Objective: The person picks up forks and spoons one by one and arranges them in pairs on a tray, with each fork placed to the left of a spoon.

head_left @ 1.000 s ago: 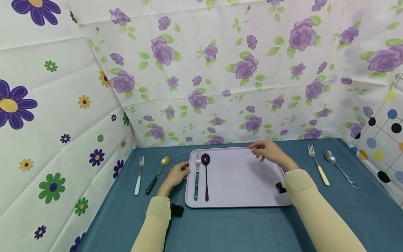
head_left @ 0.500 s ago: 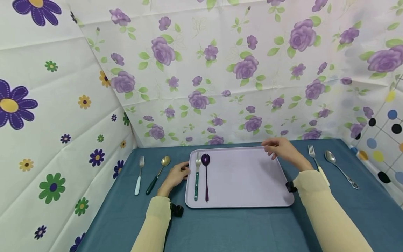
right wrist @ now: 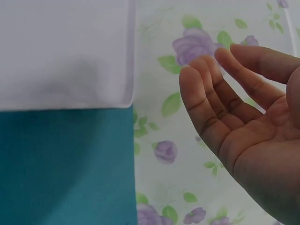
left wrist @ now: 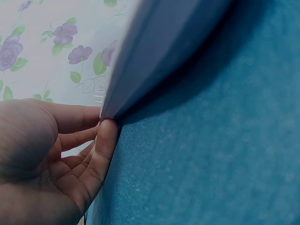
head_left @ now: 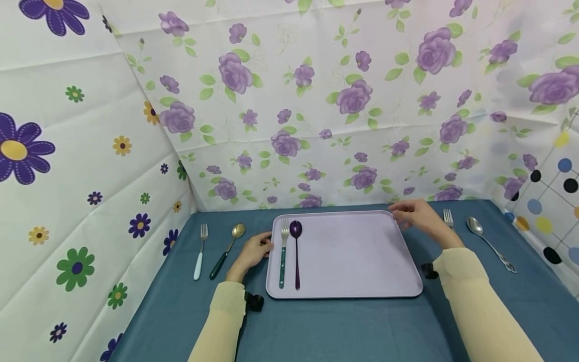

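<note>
A pale lilac tray (head_left: 353, 256) lies on the blue-green tablecloth. On its left side rest a fork (head_left: 283, 256) with a green handle and a dark purple spoon (head_left: 296, 251), side by side. My left hand (head_left: 254, 251) is at the tray's left rim; in the left wrist view its thumb and a finger (left wrist: 107, 138) pinch that rim. Past the tray's far right corner hovers my right hand (head_left: 418, 217), fingers loosely bent. The right wrist view shows nothing in that right hand (right wrist: 253, 110), which is apart from the tray.
Left of the tray lie a fork (head_left: 199, 256) with a pale blue handle and a gold spoon (head_left: 221, 259) with a dark green handle. To the right, another fork (head_left: 448, 217) is partly hidden by my arm, beside a silver spoon (head_left: 488, 241). Floral cloth walls (head_left: 316, 115) close the back and sides.
My right hand has moved rightward from over the tray's far edge to its far right corner, covering much of the right fork. The left hand, tray and cutlery stay put.
</note>
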